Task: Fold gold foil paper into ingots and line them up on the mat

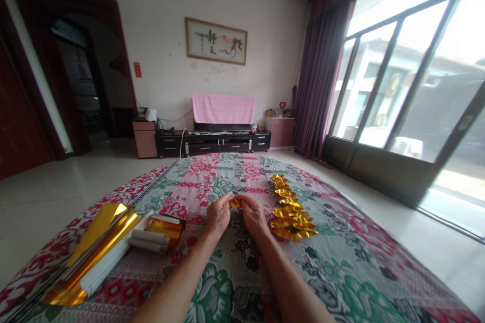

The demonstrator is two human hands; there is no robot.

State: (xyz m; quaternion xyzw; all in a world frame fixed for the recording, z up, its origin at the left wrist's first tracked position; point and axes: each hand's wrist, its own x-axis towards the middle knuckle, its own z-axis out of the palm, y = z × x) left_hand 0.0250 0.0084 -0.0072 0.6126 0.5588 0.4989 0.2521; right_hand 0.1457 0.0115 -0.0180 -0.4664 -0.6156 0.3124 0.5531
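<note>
My left hand point(219, 215) and my right hand point(254, 216) meet above the patterned cloth, both closed on a small piece of gold foil paper point(235, 203). Its shape is mostly hidden by my fingers. To the right of my hands lies a row of folded gold foil pieces point(288, 205), pointed at the ends and several in number. On the left rest gold foil sheets point(99, 227), curled along one side with white backing showing. Beside them, white rolls point(148, 238) sit next to another gold sheet point(171, 231).
A floral cloth point(223, 287) covers the broad rounded surface under my hands. Beyond it, a low black cabinet point(204, 148) stands against the wall, with a pink cloth point(223, 108) draped above it. Tall windows point(397, 86) and a purple curtain point(316, 70) are on the right.
</note>
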